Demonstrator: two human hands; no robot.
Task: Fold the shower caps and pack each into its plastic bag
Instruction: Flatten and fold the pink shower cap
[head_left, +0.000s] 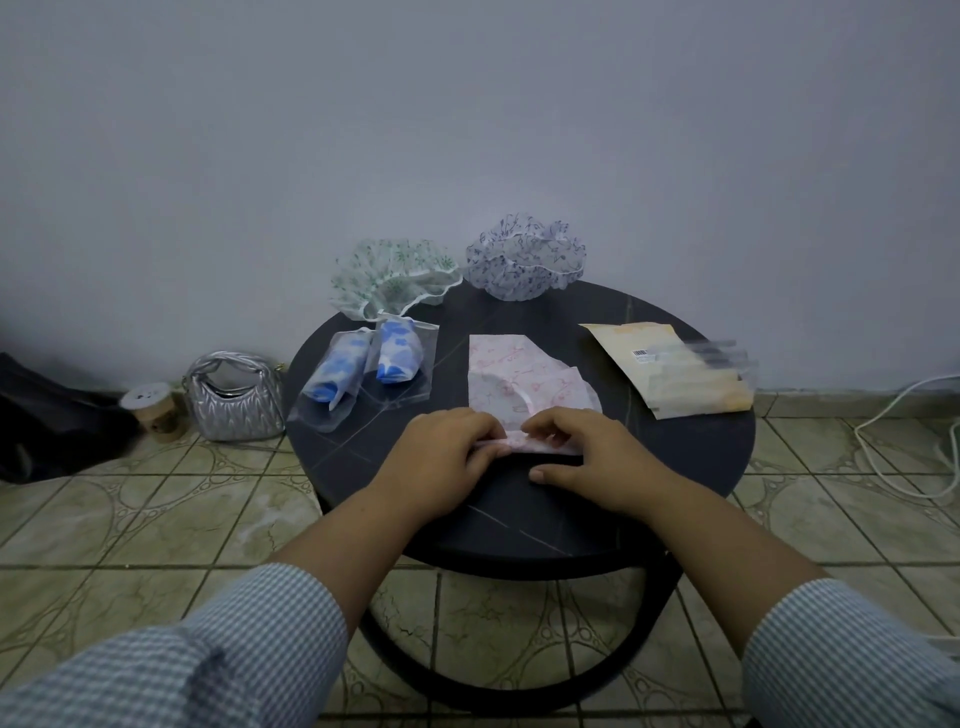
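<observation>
Two hands work at the near middle of a round dark table (675, 467). The left hand (441, 447) and right hand (576, 452) sit side by side, fingers curled and pinching the rolled near edge of a pink cap (519, 374), which lies flat and partly folded, stretching from the fingertips toward 12 o'clock. At 10 o'clock from the hands lie two blue caps (363, 364), each rolled and already inside a clear bag (410, 395). Beyond them, at 11 o'clock on the far rim, sits a puffed green cap (395, 275); at 12 to 1 o'clock, a puffed purple cap (524, 257). At 2 o'clock a stack of empty bags (675, 369) rests near the right rim, its right end blurred. On the tiled floor at 9 o'clock stand a silver purse (234, 400) and a cup (153, 410); a white cable (893, 447) trails at 3 o'clock.
</observation>
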